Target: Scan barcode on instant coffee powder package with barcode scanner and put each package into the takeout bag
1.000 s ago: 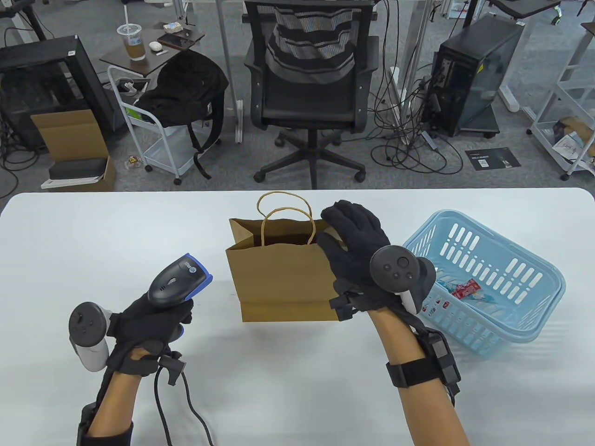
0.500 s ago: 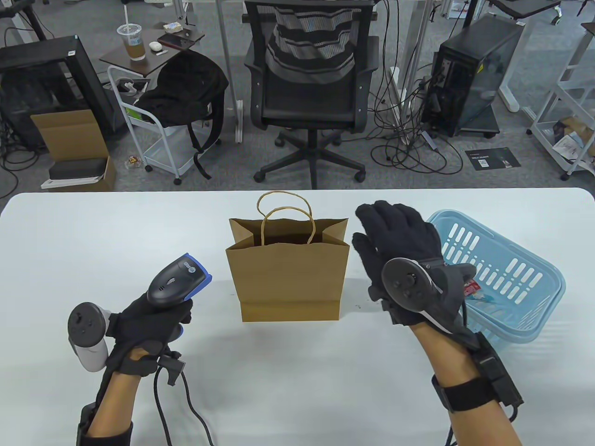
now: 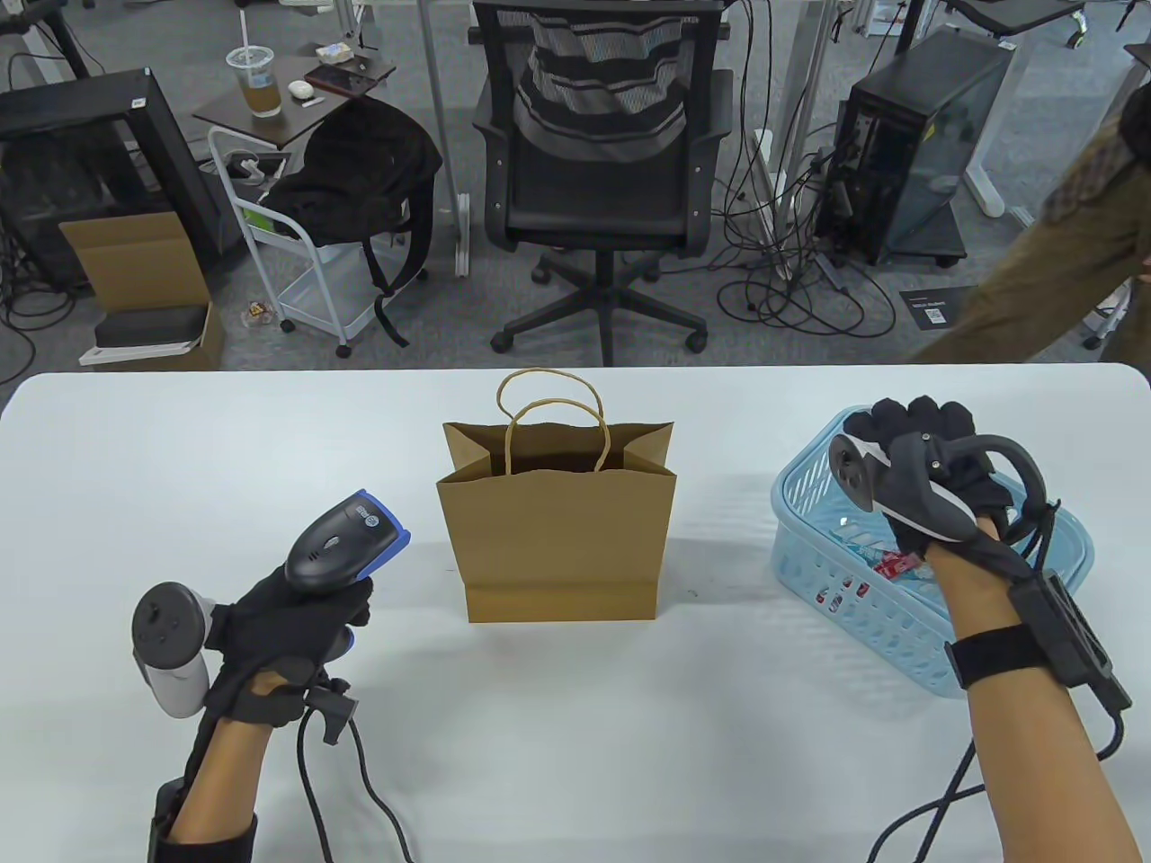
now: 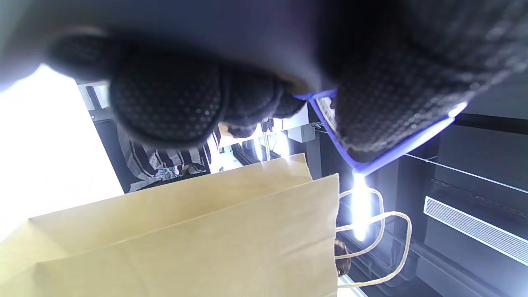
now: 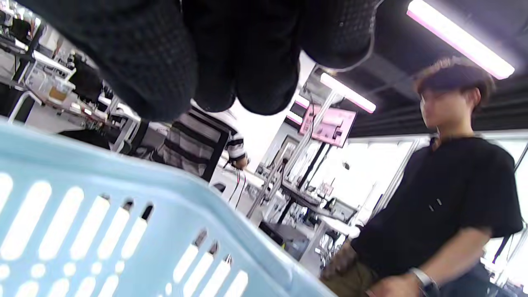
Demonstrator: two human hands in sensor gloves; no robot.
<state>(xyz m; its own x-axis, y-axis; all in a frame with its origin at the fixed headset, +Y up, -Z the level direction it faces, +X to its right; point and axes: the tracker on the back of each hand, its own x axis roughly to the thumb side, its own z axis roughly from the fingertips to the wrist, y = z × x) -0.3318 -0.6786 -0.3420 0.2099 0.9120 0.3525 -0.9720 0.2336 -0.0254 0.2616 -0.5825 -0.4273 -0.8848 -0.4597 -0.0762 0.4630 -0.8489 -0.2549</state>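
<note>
Packets [image 3: 899, 564]: lying low in the blue basket [image 3: 809, 575], right of the bag; red wrapper showing under the wrist.
Right hand [image 3: 926, 458]: over the basket's far side, fingers bent downward; holding anything or not, cannot tell.
Advice: pinch one packet only, lift clear of the rim, turn barcode toward the scanner.
Scanner [image 3: 346, 544]: clamped in the left hand [image 3: 288, 629], nose aimed up and right; keep steady.
Bag [image 3: 557, 539]: upright, mouth open, centre of table [image 3: 575, 755].

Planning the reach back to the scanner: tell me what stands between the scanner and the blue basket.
In the table view, the upright brown paper takeout bag stands between the grey-and-blue barcode scanner and the light blue plastic basket.
</note>
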